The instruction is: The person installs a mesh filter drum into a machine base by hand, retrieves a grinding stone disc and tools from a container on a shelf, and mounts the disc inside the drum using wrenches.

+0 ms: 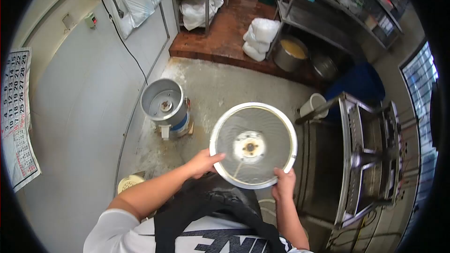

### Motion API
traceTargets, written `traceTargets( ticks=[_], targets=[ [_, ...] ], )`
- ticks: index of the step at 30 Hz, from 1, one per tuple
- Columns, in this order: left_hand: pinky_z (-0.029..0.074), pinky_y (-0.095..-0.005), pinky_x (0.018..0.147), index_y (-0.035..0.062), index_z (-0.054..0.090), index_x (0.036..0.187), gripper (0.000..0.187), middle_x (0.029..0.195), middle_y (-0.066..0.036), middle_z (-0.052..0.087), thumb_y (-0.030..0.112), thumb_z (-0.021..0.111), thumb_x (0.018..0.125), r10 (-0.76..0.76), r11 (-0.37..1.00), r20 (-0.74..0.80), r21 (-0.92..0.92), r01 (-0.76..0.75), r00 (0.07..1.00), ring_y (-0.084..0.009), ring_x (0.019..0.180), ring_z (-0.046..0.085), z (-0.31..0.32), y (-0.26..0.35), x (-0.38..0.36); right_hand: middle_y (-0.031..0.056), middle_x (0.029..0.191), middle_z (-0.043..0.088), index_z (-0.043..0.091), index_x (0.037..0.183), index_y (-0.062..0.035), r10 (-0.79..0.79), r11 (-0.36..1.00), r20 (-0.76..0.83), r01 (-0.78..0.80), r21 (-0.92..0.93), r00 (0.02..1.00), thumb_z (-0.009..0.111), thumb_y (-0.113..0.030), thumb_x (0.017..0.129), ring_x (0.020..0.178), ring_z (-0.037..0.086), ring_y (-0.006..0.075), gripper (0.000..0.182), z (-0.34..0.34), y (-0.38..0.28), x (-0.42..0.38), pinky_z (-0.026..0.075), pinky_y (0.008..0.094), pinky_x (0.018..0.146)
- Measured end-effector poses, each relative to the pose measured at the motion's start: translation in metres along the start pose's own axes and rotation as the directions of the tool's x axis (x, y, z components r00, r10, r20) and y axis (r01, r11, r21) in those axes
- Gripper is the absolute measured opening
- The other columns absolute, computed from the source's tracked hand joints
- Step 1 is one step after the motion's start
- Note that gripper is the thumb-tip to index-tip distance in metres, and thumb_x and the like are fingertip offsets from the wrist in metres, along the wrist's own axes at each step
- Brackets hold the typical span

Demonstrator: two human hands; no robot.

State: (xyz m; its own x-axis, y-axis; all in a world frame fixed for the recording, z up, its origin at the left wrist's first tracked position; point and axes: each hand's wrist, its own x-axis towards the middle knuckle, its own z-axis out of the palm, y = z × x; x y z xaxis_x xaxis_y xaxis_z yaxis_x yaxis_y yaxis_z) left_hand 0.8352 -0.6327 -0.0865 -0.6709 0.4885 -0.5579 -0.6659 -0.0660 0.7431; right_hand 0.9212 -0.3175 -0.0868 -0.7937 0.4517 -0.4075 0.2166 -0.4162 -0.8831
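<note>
Both hands (L hand [205,163], R hand [284,182]) gripping rim of round mesh basket [229,129] w/ metal hub [250,147], near open metal drum [162,98] on floor [201,82].

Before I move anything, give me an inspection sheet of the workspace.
Surface: concrete floor, with pale patches and stains.
Job's things: mesh basket held up, with a round hub at its centre; open-topped machine on the floor near the wall.
Clutter: white bags stacked beside a large pot; white bucket near the blue barrel.
Hands: left hand and right hand grip the basket's rim.
Cables: black cable runs down the wall toward the machine; its lower end is unclear.
Surroundings: calendar on the wall; no other person seen.
</note>
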Motion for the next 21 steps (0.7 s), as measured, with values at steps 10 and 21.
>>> traceTargets(
  ticks=[10,21],
  targets=[
    [0.063,-0.0488,0.095,0.0028,0.054,0.142,0.041,0.129,-0.015,0.069,0.002,0.057,0.1,0.064,0.806,-0.617,-0.432,-0.406,0.784,-0.0301,0.111,0.072,-0.097,0.009,0.014,0.0133,0.13,0.067,0.05,0.144,-0.0044,0.356,0.917,0.622,-0.132,-0.377,0.697,0.063,-0.023,0.107,0.108,0.07,0.0225,0.043,0.224,-0.01,0.151,0.063,0.0435,0.084],
    [0.063,-0.0472,0.092,0.0027,0.051,0.142,0.047,0.128,-0.014,0.069,0.001,0.058,0.096,-0.146,0.478,-0.87,-0.479,-0.736,0.471,-0.0305,0.109,0.073,-0.253,0.002,0.087,0.0179,0.137,0.065,0.046,0.155,0.0028,0.575,0.373,0.686,0.603,-0.705,0.446,0.068,-0.033,0.106,0.102,0.069,0.02,0.065,0.348,0.086,0.282,0.057,0.0322,0.084]
  ],
)
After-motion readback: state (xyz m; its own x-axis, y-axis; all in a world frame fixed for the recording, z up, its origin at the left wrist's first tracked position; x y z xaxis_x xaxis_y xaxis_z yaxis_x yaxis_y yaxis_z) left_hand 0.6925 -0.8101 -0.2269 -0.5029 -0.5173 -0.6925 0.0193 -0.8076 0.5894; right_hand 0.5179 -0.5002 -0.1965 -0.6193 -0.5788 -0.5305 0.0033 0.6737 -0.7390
